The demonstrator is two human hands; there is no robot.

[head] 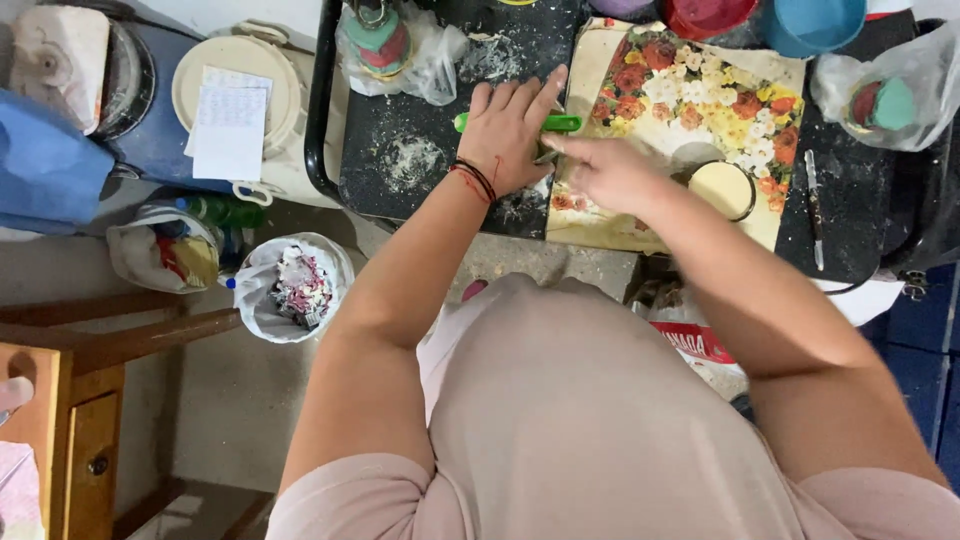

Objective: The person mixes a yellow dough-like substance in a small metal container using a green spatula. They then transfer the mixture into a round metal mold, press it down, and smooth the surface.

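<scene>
Closest to the camera is just the person's torso in a pale pink top, both arms reaching forward to a black tray-like worktop [330, 150] dusted with white powder. The left hand [508, 130] lies flat at the near edge, fingers spread fairly wide, pressing down on a green-handled tool [560, 123] that pokes out from under the fingers (looks like a cutter or scraper, can't tell which). The right hand [600, 170] sits just beside it, on the near left corner of a floral sheet [700, 100], fingers curled in narrow as if pinching something small; what it grips, if anything, I can't make out. A round cream lid [722, 190] rests on the sheet near the right wrist. Judging by the scraps and powder around, some cutting looks already done, but the sheet is mostly whole, so I'd guess plenty is left. Farther back, along the far edge, are a red bowl [705, 15], a blue cup [812, 22] and bagged things at both corners. Off to the left on the floor, a bag-lined bin [290, 285].
</scene>
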